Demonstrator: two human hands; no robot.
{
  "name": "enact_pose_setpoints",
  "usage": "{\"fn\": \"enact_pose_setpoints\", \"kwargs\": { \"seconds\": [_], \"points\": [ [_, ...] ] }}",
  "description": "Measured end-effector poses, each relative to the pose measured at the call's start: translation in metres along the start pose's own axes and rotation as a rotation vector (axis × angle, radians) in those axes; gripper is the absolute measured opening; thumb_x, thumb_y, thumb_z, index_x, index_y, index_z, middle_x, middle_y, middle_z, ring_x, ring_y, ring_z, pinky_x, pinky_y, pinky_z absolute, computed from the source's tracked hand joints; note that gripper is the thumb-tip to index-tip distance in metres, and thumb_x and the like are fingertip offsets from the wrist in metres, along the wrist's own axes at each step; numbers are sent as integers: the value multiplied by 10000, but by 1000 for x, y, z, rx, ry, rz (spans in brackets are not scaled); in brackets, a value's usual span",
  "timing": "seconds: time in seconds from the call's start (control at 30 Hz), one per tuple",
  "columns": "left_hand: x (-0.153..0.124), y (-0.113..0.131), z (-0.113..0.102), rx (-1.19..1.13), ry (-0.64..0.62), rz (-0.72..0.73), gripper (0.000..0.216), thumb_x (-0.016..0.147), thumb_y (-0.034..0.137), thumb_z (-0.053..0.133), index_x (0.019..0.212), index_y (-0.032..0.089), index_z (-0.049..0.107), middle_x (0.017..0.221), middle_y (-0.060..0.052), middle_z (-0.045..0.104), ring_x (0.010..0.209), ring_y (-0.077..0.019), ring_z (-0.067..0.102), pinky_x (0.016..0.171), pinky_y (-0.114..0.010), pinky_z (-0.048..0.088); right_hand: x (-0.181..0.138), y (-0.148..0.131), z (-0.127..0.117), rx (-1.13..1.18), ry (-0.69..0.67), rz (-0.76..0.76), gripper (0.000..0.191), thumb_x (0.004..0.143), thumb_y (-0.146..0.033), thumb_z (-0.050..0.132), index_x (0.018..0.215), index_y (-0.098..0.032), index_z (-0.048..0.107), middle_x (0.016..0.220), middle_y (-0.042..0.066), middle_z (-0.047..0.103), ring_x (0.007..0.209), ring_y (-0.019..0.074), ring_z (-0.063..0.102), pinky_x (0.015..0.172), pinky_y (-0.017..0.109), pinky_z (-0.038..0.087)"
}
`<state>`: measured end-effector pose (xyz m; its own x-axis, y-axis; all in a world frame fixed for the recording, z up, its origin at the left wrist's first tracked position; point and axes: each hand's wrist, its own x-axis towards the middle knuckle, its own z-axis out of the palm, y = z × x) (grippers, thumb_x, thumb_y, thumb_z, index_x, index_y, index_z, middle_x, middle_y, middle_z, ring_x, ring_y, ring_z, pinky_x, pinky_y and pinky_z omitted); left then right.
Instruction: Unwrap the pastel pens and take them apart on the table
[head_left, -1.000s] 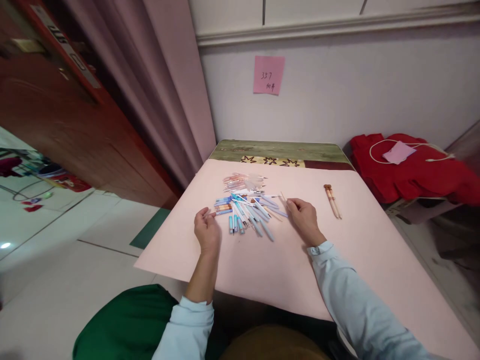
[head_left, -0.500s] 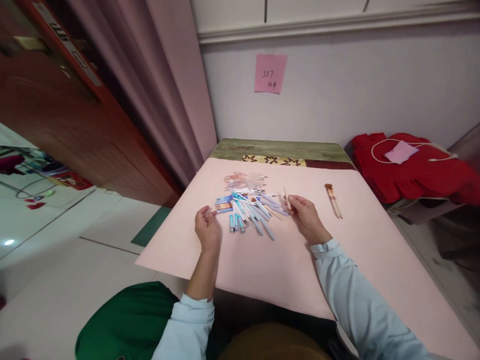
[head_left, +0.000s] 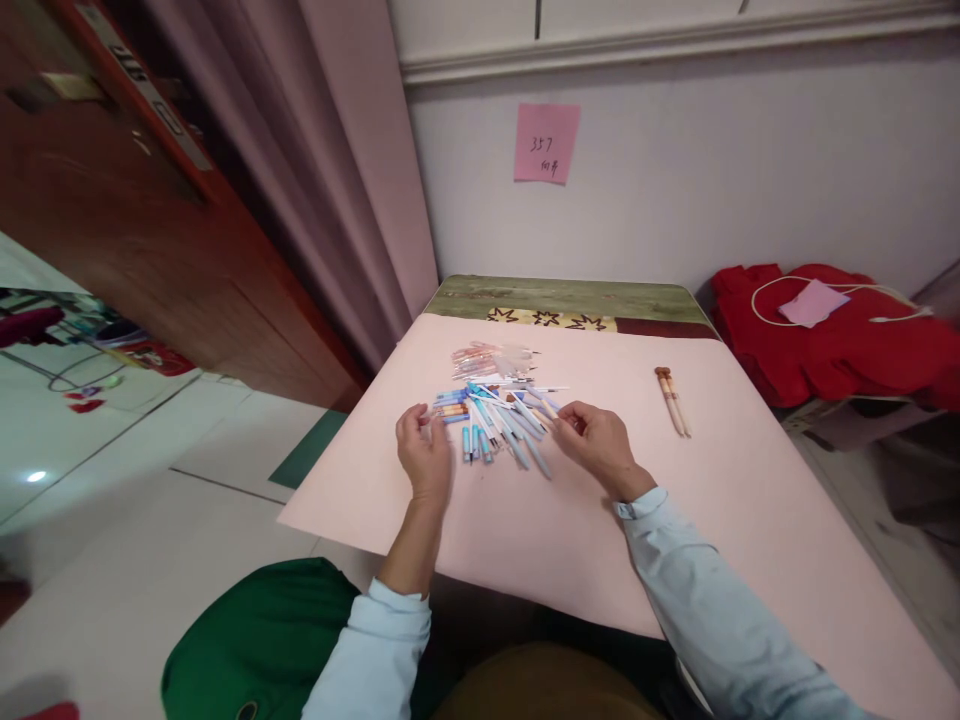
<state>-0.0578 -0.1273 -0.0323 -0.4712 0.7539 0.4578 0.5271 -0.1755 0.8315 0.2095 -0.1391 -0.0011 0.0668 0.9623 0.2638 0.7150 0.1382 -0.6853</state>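
Note:
A heap of blue and white pens [head_left: 499,415] lies on a pink sheet [head_left: 600,520] covering the table. Behind it rests a smaller bunch of clear, pinkish pens [head_left: 487,358]. My left hand [head_left: 424,455] sits at the heap's left edge, fingers curled in a pinch on something small I cannot make out. My right hand [head_left: 596,443] is at the heap's right edge, fingers closed on a thin pale pen among the others. Two tan pens [head_left: 673,400] lie apart to the right.
A pink note [head_left: 546,143] hangs on the wall behind the table. Red cloth [head_left: 825,340] with a white cable lies on a stand at the right. A curtain and a brown door stand at the left. A green stool [head_left: 255,640] is below my left arm.
My right hand, which held a thin pen lifted off the sheet, has come down and leftward into the heap. My left hand has shifted slightly toward the pens.

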Motion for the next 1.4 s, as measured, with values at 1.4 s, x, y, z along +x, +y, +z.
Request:
{"fn": "enact_pose_setpoints", "kwargs": {
  "seconds": [1.4],
  "points": [
    [87,84,77,867,-857,1044,211,893,90,453,946,160,644,954,-121,639,963,-252,566,897,-406,377,23,11,19,195,11,15,122,760,-299,562,789,-224,655,634,-32,632,567,121,547,566,223,382]
  ]
}}
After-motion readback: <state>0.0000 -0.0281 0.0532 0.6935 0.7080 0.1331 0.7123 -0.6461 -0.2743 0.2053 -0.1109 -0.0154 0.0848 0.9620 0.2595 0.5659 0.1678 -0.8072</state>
